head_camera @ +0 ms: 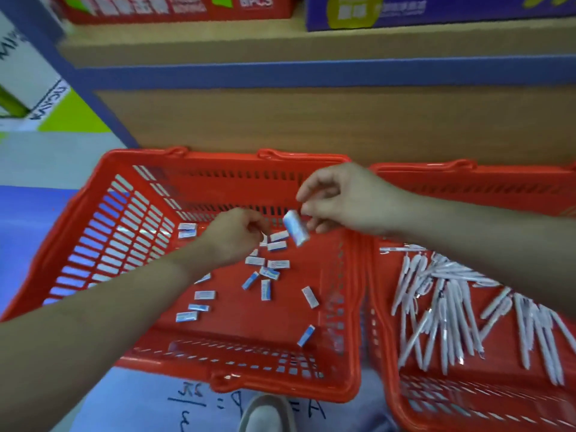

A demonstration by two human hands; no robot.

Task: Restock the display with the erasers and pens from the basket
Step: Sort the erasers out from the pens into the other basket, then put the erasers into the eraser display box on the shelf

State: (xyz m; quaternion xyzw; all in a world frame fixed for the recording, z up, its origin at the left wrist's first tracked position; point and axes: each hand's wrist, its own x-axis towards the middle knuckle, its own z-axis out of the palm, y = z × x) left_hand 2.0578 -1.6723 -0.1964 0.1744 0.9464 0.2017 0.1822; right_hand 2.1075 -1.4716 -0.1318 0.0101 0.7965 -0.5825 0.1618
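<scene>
Shoe at bottom edge. Left basket: loose erasers. Right basket: pens. Left hand curled low over the pile (can't tell if holding). Right hand pinches one eraser above the left basket. Shelf behind.

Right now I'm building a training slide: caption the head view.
Right hand pinches an eraser over the eraser basket; left hand down among loose erasers.

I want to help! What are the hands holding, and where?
The right hand pinches an eraser by its top end. The left hand: can't tell.
</scene>
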